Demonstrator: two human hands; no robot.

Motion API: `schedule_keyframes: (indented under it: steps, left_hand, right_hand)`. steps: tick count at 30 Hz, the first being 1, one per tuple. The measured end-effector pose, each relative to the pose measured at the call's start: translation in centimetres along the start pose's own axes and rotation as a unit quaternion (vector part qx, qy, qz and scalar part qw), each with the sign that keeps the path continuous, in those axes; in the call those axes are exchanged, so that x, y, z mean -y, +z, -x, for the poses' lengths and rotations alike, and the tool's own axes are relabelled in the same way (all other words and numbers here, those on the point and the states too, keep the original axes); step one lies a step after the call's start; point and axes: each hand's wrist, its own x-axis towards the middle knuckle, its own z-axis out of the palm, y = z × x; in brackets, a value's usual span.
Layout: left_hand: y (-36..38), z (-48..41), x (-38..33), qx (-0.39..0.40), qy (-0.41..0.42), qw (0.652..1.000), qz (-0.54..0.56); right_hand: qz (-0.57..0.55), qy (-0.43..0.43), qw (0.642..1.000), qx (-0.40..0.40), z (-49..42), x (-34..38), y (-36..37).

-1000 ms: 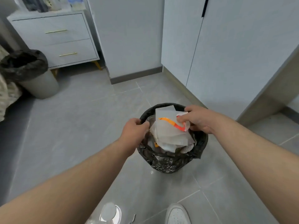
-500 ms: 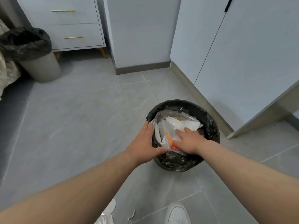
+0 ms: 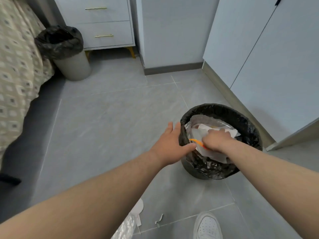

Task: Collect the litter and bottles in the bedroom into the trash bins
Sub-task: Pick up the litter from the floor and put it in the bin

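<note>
My left hand (image 3: 170, 147) rests open and empty against the bin (image 3: 241, 116) rim. My right hand (image 3: 216, 140) presses the white wrappers (image 3: 209, 153) inside; its fingers are hidden, so I can't tell its grip.

Bare left arm, extended forward from the lower left, wrist straight; left hand (image 3: 170, 145) palm down, fingers straight and slightly spread, thumb stretched toward the right hand (image 3: 216, 140). Bare right arm, reaching in from the lower right; right hand knuckles up, fingers curled under, their grip hidden. Hands just beside each other.
</note>
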Motion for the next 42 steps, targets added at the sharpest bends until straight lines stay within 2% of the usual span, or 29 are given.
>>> schedule_keyframes:
  steps: [2, 5, 6, 9, 13, 18, 22, 26, 30, 33, 36, 39, 42]
  left_hand:
    - [-2.5, 2.3, 1.7, -0.028, -0.01, 1.0, 0.007]
    - [-6.0, 6.9, 6.3, -0.097, -0.061, 0.993, 0.006]
    - [-6.8, 8.6, 8.4, -0.119, -0.094, 0.988, 0.005]
    - [-8.1, 13.9, 15.6, -0.151, -0.203, 0.967, 0.012]
    - [-7.2, 20.3, 24.8, -0.111, -0.317, 0.942, 0.01]
    - [-4.7, 23.8, 31.1, -0.01, -0.408, 0.913, 0.013]
    - [0.5, 24.6, 32.0, 0.085, -0.409, 0.909, -0.008]
    - [6.9, 25.9, 30.8, 0.17, -0.301, 0.924, -0.162]
    - [9.4, 26.3, 30.2, 0.135, -0.29, 0.932, -0.17]
    - [8.9, 26.0, 31.3, 0.11, -0.261, 0.94, -0.187]
    - [7.4, 25.0, 32.5, 0.11, -0.249, 0.952, -0.136]
    - [5.6, 23.4, 33.5, 0.104, -0.254, 0.959, -0.068]
    - [4.1, 22.2, 34.1, 0.061, -0.302, 0.951, 0.029]
  right_hand:
    - [-0.061, -0.008, 0.995, -0.079, 1.1, 1.3, -1.1]
    - [-0.123, -0.132, 0.954, -0.238, 3.4, 5.1, -2.1]
    - [-0.126, -0.183, 0.94, -0.261, 4.6, 7.1, -2.0]
    - [-0.113, -0.324, 0.91, -0.232, 8.0, 13.2, 0.2]
    - [-0.022, -0.418, 0.905, -0.082, 10.4, 19.4, 7.2]
    - [0.109, -0.352, 0.923, 0.114, 10.7, 21.5, 16.4]
    - [0.151, -0.328, 0.915, 0.181, 11.0, 20.7, 22.0]
    - [0.162, -0.306, 0.919, 0.188, 11.8, 20.2, 25.9]
    - [0.157, -0.253, 0.94, 0.167, 12.8, 20.6, 28.5]
    - [0.151, -0.244, 0.948, 0.138, 13.0, 21.2, 29.3]
    - [0.143, -0.259, 0.95, 0.1, 12.5, 20.9, 29.0]
    - [0.084, -0.267, 0.957, 0.072, 11.1, 20.4, 28.5]
    - [0.042, -0.258, 0.961, 0.085, 9.8, 20.3, 27.8]
